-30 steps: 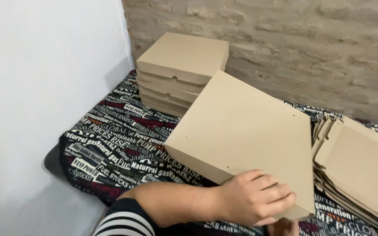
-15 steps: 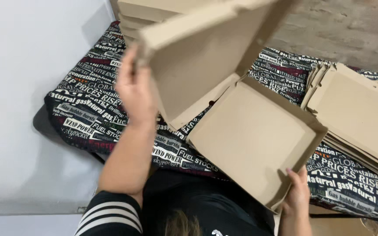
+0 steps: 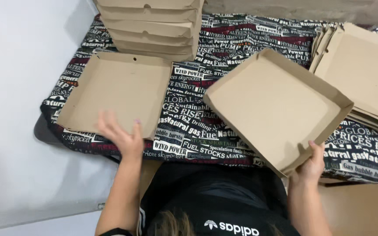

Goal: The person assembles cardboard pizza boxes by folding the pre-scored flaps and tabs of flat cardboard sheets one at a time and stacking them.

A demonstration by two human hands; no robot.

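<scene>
1. The right hand point(image 3: 312, 164) is clamped on the near corner of the open box tray point(image 3: 278, 107).
2. The left hand point(image 3: 123, 135) is spread open, at the flat lid point(image 3: 117, 94), left of the tray.
3. The tray is best kept level, judged from its tilt.

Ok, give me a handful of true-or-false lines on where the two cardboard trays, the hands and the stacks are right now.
1. The right hand holds the near corner of the tilted tray. True.
2. The left hand has a closed grip on the flat tray. False: its fingers are spread at that tray's near edge, the hand is blurred, and contact cannot be told.
3. A stack of closed boxes sits behind the flat tray. True.
4. The pile of unfolded blanks lies at the left. False: it lies at the right.
5. The printed cloth under the trays is plain white. False: it is dark with lettering.
</scene>
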